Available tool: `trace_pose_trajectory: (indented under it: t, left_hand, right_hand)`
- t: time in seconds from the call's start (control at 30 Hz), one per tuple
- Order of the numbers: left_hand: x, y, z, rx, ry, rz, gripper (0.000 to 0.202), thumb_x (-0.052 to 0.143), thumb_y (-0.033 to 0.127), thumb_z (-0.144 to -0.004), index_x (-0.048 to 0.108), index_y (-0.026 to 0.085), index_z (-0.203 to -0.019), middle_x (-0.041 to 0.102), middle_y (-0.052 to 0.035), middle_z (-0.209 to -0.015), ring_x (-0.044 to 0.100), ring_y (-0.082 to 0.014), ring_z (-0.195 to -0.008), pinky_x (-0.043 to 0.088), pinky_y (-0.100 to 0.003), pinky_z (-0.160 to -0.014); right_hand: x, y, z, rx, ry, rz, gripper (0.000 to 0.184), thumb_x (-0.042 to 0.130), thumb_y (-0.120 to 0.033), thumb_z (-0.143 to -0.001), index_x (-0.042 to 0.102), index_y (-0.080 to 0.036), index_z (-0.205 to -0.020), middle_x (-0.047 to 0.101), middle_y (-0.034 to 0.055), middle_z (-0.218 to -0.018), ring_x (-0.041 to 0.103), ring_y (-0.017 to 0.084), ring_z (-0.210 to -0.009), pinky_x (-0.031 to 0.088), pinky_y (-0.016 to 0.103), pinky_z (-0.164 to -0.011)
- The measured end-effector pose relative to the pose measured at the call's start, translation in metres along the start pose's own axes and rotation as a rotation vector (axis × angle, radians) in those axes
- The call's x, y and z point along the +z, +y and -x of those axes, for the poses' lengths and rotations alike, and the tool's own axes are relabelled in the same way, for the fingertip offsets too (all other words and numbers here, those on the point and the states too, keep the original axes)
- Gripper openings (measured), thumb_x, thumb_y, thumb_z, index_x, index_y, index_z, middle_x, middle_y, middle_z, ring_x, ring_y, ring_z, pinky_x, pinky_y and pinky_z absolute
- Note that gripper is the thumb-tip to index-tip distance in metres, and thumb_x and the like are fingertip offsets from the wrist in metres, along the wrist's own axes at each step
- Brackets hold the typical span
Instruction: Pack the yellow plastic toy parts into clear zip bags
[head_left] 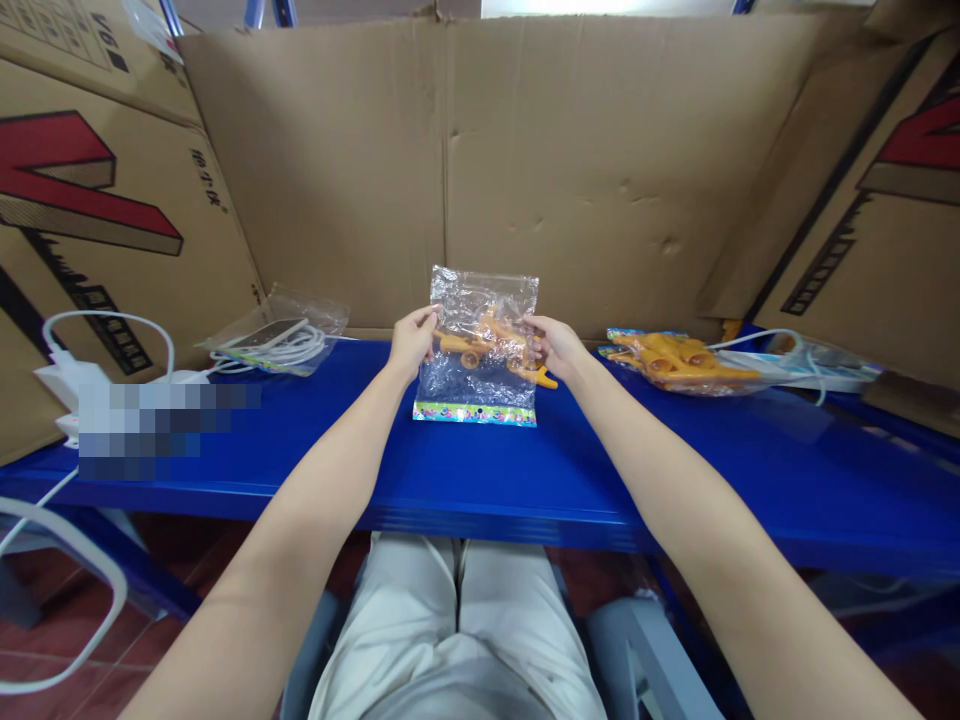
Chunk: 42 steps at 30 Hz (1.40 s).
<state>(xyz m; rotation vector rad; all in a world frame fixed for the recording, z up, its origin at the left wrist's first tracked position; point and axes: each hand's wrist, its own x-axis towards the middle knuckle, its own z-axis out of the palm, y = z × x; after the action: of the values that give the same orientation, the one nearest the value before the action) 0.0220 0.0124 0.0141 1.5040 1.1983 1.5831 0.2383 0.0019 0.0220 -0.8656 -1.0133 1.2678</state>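
Your left fingers (428,322) pinch the left edge of a clear bag (472,392) at the frame's centre, your right fingers (534,325) its right; orange parts (493,342) show inside. Beneath you spreads a blue worktop (465,480), bagged white cable (292,343) at left, an orange bundle (667,360) at right. Cardboard (570,150) walls your view above; reddish floor (142,650) shows lower left.

Glare speckles the clear bag (466,392); the frame's edges look stretched.
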Motion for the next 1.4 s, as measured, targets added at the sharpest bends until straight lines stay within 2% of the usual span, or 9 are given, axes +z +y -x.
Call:
trace_pose_trajectory:
  t: [0.2, 0.33, 0.47, 0.6, 0.67, 0.83, 1.1, 1.3, 1.4]
  left_hand:
    - [0.0, -0.003, -0.007, -0.095, -0.049, 0.126, 0.031, 0.053, 0.041, -0.088, 0.062, 0.017, -0.105, 0.043, 0.0078, -0.04, 0.039, -0.0072, -0.031, 0.028, -0.019, -0.036]
    - [-0.002, 0.001, -0.006, -0.276, -0.222, 0.295, 0.047, 0.044, 0.056, -0.088, 0.062, 0.014, -0.103, 0.056, 0.0006, -0.05, 0.051, -0.0108, -0.041, 0.039, -0.022, -0.043]
    - [-0.001, 0.007, 0.002, -0.311, -0.394, 0.354, 0.061, 0.036, 0.068, -0.086, 0.063, 0.015, -0.098, 0.068, -0.0094, -0.068, 0.064, -0.0184, -0.059, 0.047, -0.027, -0.05]
    - [0.006, 0.008, 0.012, -0.323, -0.577, 0.231, 0.048, 0.05, 0.057, -0.086, 0.065, 0.013, -0.096, 0.072, -0.0139, -0.088, 0.067, -0.02, -0.074, 0.049, -0.027, -0.057]
    - [0.01, 0.006, 0.015, -0.308, -0.605, 0.156, 0.036, 0.058, 0.047, -0.086, 0.065, 0.012, -0.091, 0.072, -0.0141, -0.092, 0.067, -0.0183, -0.075, 0.049, -0.026, -0.059]
    - [0.012, -0.002, 0.012, -0.258, -0.504, 0.116, 0.027, 0.06, 0.036, -0.086, 0.061, 0.013, -0.071, 0.073, -0.0122, -0.082, 0.066, -0.0138, -0.066, 0.048, -0.024, -0.058]
    - [0.012, -0.005, 0.01, -0.22, -0.429, 0.13, 0.027, 0.055, 0.033, -0.089, 0.057, 0.014, -0.07, 0.072, -0.0095, -0.077, 0.064, -0.0116, -0.059, 0.047, -0.023, -0.056]
    - [0.01, -0.009, 0.0, -0.152, -0.276, 0.069, 0.014, 0.062, 0.026, -0.083, 0.061, 0.016, -0.093, 0.07, -0.0111, -0.101, 0.067, -0.016, -0.081, 0.049, -0.023, -0.061]
    - [0.008, -0.02, -0.007, 0.029, -0.176, -0.079, 0.046, 0.066, 0.017, -0.075, 0.054, 0.019, -0.119, 0.059, -0.0133, -0.127, 0.061, -0.0216, -0.107, 0.051, -0.03, -0.081]
  right_hand:
    - [-0.005, 0.001, -0.005, -0.087, 0.156, -0.049, 0.017, 0.059, -0.01, -0.079, 0.052, -0.017, -0.065, 0.051, -0.0054, -0.052, 0.034, 0.003, -0.036, 0.027, 0.015, -0.033]
    - [-0.011, -0.002, -0.009, -0.116, 0.31, -0.143, 0.019, 0.053, -0.01, -0.083, 0.049, -0.018, -0.065, 0.05, -0.0064, -0.051, 0.037, 0.004, -0.036, 0.031, 0.014, -0.034]
    - [-0.016, -0.001, -0.013, -0.176, 0.395, -0.242, 0.017, 0.054, -0.012, -0.082, 0.046, -0.02, -0.069, 0.052, -0.0071, -0.055, 0.05, 0.006, -0.042, 0.041, 0.015, -0.038]
    - [-0.01, 0.002, -0.01, -0.153, 0.329, -0.252, 0.017, 0.056, -0.014, -0.082, 0.046, -0.02, -0.07, 0.053, -0.0062, -0.057, 0.063, 0.009, -0.055, 0.051, 0.016, -0.047]
    - [-0.005, 0.003, -0.007, -0.124, 0.277, -0.233, 0.017, 0.057, -0.013, -0.083, 0.047, -0.02, -0.071, 0.054, -0.0058, -0.058, 0.064, 0.009, -0.057, 0.053, 0.017, -0.05]
    - [0.0, 0.003, -0.002, -0.106, 0.285, -0.159, 0.021, 0.061, -0.014, -0.083, 0.047, -0.019, -0.068, 0.055, -0.0057, -0.056, 0.058, 0.007, -0.049, 0.047, 0.015, -0.043]
    - [-0.004, 0.003, -0.002, -0.145, 0.346, -0.062, 0.027, 0.062, -0.016, -0.084, 0.044, -0.019, -0.064, 0.056, -0.0059, -0.056, 0.05, 0.005, -0.042, 0.038, 0.014, -0.036]
    - [-0.006, 0.003, -0.007, -0.199, 0.324, -0.141, 0.025, 0.06, -0.016, -0.084, 0.042, -0.02, -0.067, 0.057, -0.006, -0.059, 0.063, 0.009, -0.057, 0.051, 0.017, -0.051]
    - [-0.009, 0.001, -0.009, -0.21, 0.311, -0.184, 0.026, 0.063, -0.018, -0.081, 0.04, -0.02, -0.068, 0.058, -0.0059, -0.062, 0.067, 0.011, -0.063, 0.055, 0.021, -0.059]
